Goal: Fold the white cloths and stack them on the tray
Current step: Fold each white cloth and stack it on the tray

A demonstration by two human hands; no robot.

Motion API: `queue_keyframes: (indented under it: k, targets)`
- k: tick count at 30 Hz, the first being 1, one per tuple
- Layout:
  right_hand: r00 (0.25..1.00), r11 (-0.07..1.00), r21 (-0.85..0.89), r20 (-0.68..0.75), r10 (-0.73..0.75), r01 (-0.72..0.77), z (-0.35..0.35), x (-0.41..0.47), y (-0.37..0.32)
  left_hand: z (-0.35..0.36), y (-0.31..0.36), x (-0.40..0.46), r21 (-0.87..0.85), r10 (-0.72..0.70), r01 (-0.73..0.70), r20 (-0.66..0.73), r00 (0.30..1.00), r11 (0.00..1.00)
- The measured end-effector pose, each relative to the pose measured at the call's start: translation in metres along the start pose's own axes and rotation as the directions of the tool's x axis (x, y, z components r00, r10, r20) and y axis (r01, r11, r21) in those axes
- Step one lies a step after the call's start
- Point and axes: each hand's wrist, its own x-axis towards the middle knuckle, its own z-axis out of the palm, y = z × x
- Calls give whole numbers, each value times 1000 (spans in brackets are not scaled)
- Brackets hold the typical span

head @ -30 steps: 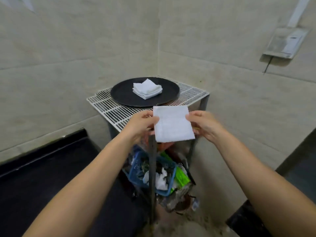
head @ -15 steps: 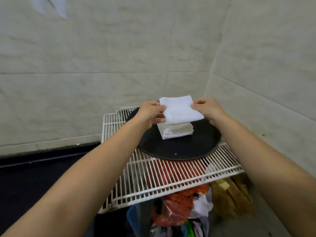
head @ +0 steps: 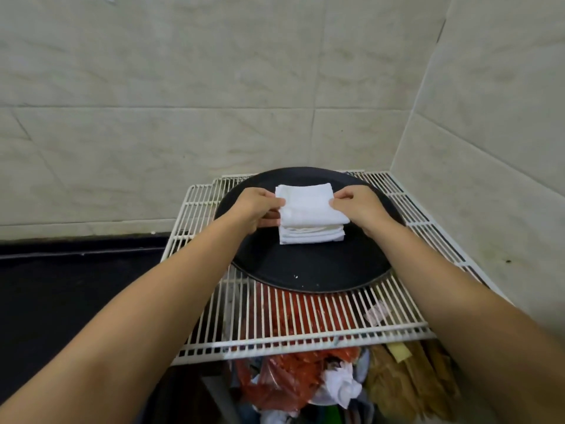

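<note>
A round black tray (head: 308, 270) lies on a white wire rack. In its middle sits a small stack of folded white cloths (head: 308, 235). On top of that stack rests another folded white cloth (head: 305, 205). My left hand (head: 255, 209) pinches the top cloth's left edge, and my right hand (head: 356, 208) pinches its right edge. The top cloth lies flat and slightly askew on the stack.
The wire rack (head: 305, 319) stands in a tiled wall corner, with walls behind and to the right. Beneath it are red plastic bags (head: 284, 381), crumpled white paper (head: 341, 387) and brown packets (head: 406, 381). A dark surface (head: 70, 301) lies to the left.
Both hands carried the folded cloth from in front of the rack over the tray and lowered it onto the stack. The view has moved closer to the rack.
</note>
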Motion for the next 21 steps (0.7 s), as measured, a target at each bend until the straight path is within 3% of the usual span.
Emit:
queue_keyframes:
  k: [4, 8, 12, 14, 17, 21]
  targets:
    - [996, 1000, -11, -82, -28, 27, -12, -5, -8, -12, 4, -9, -14, 25, -26, -69, 997, 1000]
    - [966, 976, -131, -169, -197, 176, -16, -26, -55, -49, 13, -35, 11, 124, -123, -150, 981, 992]
    - [906, 899, -175, -64, -418, 402, 44, -68, -116, -105, 1, -90, 104, 296, -280, -200, 934, 954]
    - [844, 825, -183, 55, -534, 534, 100, -99, -144, -151, -20, -127, 307, 414, -336, -241, 878, 891]
    - [711, 703, -128, 216, -669, 700, 197, -163, -176, -242, -71, -192, 659, 540, -232, -312, 781, 716]
    - [548, 574, -28, 337, -766, 819, 316, -268, -204, -358, -146, -294, 814, 510, 49, -408, 757, 578]
